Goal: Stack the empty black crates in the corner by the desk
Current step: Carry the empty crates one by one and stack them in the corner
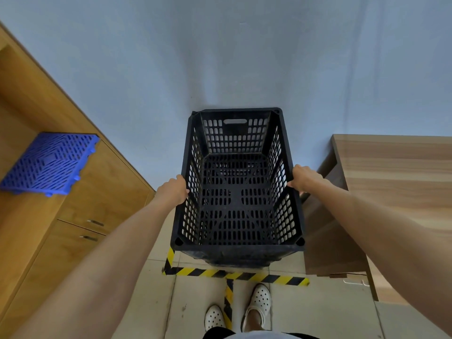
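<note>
An empty black slotted crate (pixel 236 206) fills the middle of the view, upright, its open top facing me, close to the blue-grey wall. My left hand (pixel 172 190) grips the crate's left rim and my right hand (pixel 305 178) grips its right rim. Below its front edge a darker black base (pixel 238 261) shows; I cannot tell whether this is another crate underneath. The crate sits in the gap between a wooden cabinet and the desk (pixel 396 182) on the right.
A wooden cabinet (pixel 80 211) with two small handles stands on the left, with a blue slotted plastic panel (pixel 49 163) lying on it. Yellow-black hazard tape (pixel 234 275) marks the tiled floor before the crate. My white perforated shoes (pixel 259 304) stand just behind the tape.
</note>
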The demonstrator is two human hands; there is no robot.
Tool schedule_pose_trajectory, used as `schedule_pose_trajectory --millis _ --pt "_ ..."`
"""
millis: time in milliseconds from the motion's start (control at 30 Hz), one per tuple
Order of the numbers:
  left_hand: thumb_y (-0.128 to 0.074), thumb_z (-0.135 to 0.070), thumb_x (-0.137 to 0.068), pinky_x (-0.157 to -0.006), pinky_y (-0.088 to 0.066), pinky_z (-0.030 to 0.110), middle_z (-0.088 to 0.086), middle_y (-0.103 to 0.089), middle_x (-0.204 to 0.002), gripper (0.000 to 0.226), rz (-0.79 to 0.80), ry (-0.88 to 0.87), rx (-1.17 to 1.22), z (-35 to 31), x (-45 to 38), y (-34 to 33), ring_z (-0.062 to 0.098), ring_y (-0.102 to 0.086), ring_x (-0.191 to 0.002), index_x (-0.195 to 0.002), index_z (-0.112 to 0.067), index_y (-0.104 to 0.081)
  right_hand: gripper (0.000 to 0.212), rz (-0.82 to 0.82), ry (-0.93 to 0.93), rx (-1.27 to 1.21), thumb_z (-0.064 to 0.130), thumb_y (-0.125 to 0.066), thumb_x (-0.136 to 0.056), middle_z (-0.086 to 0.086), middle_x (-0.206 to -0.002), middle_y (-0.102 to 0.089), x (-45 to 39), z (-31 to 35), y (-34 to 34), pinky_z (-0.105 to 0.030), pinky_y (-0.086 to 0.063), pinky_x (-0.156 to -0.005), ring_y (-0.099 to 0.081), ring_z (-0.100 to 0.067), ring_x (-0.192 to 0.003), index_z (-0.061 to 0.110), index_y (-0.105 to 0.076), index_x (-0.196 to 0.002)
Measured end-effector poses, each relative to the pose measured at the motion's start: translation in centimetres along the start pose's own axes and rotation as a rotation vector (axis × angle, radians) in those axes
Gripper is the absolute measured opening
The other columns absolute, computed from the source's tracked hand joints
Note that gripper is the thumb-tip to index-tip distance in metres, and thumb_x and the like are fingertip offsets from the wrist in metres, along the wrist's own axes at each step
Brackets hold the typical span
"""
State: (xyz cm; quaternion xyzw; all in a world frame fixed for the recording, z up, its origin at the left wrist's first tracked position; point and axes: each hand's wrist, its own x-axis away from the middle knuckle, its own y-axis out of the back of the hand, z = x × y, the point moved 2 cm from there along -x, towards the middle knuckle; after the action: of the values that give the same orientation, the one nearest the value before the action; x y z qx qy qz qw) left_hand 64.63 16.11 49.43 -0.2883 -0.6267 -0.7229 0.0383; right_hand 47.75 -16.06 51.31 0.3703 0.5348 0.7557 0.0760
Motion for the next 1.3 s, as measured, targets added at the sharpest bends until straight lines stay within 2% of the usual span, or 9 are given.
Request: schedule_pose_trajectory --millis 167,333,567,700,800,900,1100,1200,1300 --pt "-0.047 -0.032 -0.101 -0.077 -0.045 0.037 0.016 -0.057 -0.12 0.045 -0.014 0.02 -0.04 -0.2 0.2 0.5 0.032 -0.059 -0.104 -0.135 -0.004 -0.037 0.04 0.004 -0.02 -0.047 0.025 -0.058 -0.096 -0.017 -0.112 -0.059 0.4 0.0 -0.9 -0.036 -0.045 -0.076 -0.06 -0.032 -0.1 0.0 -0.043 -0.124" --pt "-0.046 -0.03 -0.101 -0.073 -0.044 0.036 0.015 -0.058 -0.117 0.041 -0.061 -0.012 -0.059 -0.8 -0.1 0.7 0.031 -0.06 -0.102 -0.133 -0.005 -0.04 0.033 0.031 -0.005 -0.063 0.026 -0.06 -0.095 -0.012 -0.094 -0.056 0.3 -0.8 -0.8 -0.035 -0.049 -0.072 -0.056 -0.025 -0.078 0.001 -0.047 -0.113" --pt "-0.047 -0.03 -0.101 -0.084 -0.053 0.039 0.016 -0.057 -0.118 0.044 -0.014 0.017 -0.032 -0.1 -0.5 0.2 0.031 -0.06 -0.103 -0.135 -0.004 -0.037 0.034 0.006 0.036 -0.069 0.028 -0.064 -0.092 -0.013 -0.102 -0.061 -0.2 -0.5 -0.9 -0.036 -0.048 -0.075 -0.058 -0.026 -0.086 0.003 -0.05 -0.111" --pt "-0.049 -0.029 -0.1 -0.08 -0.05 0.038 0.014 -0.057 -0.119 0.044 -0.055 -0.014 -0.051 -0.5 -0.7 2.2 0.031 -0.059 -0.104 -0.136 -0.007 -0.038 0.034 0.015 0.052 0.061 0.034 -0.064 -0.091 -0.006 -0.091 -0.063 -0.2 -0.4 -0.1 -0.032 -0.047 -0.067 -0.066 -0.024 -0.086 0.006 -0.056 -0.107" --pt "-0.051 -0.031 -0.098 -0.083 -0.047 0.04 0.013 -0.055 -0.126 0.046 -0.112 -0.105 -0.077 -1.5 -1.0 4.6 0.033 -0.058 -0.11 -0.139 -0.012 -0.04 0.045 -0.105 0.071 0.24 0.043 -0.058 -0.093 -0.009 -0.11 -0.061 0.0 0.2 1.3 -0.035 -0.041 -0.075 -0.061 -0.028 -0.103 0.008 -0.05 -0.12" --pt "-0.052 -0.032 -0.097 -0.081 -0.045 0.04 0.011 -0.055 -0.127 0.043 -0.143 -0.201 -0.083 -3.2 -1.1 6.0 0.032 -0.058 -0.11 -0.136 -0.015 -0.043 0.046 -0.167 0.109 0.221 0.042 -0.055 -0.094 -0.01 -0.119 -0.059 -0.1 0.7 2.4 -0.038 -0.043 -0.079 -0.059 -0.031 -0.107 0.009 -0.045 -0.125" --pt "-0.055 -0.032 -0.096 -0.091 -0.047 0.043 0.006 -0.052 -0.134 0.046 -0.117 -0.401 -0.151 -7.3 -1.0 7.1 0.027 -0.055 -0.12 -0.14 -0.023 -0.044 0.037 0.069 0.271 0.216 0.035 -0.055 -0.095 -0.007 -0.126 -0.056 0.6 0.3 3.5 -0.036 -0.043 -0.083 -0.054 -0.028 -0.113 0.017 -0.048 -0.127" --pt "-0.056 -0.032 -0.096 -0.093 -0.049 0.042 0.006 -0.053 -0.133 0.046 -0.056 -0.56 -0.246 -9.3 -1.7 8.9 0.025 -0.054 -0.12 -0.139 -0.022 -0.045 0.038 0.104 0.212 0.196 0.035 -0.055 -0.095 -0.007 -0.131 -0.055 1.4 -1.2 3.9 -0.04 -0.045 -0.095 -0.053 -0.028 -0.118 0.018 -0.048 -0.129" --pt "-0.056 -0.03 -0.096 -0.098 -0.047 0.043 0.006 -0.052 -0.137 0.047 -0.025 -0.686 -0.314 -11.1 -2.4 10.8 0.025 -0.051 -0.124 -0.141 -0.022 -0.045 0.04 0.077 0.13 0.158 0.035 -0.054 -0.096 -0.007 -0.131 -0.054 2.7 -2.6 4.8 -0.042 -0.046 -0.097 -0.053 -0.027 -0.117 0.018 -0.047 -0.131"
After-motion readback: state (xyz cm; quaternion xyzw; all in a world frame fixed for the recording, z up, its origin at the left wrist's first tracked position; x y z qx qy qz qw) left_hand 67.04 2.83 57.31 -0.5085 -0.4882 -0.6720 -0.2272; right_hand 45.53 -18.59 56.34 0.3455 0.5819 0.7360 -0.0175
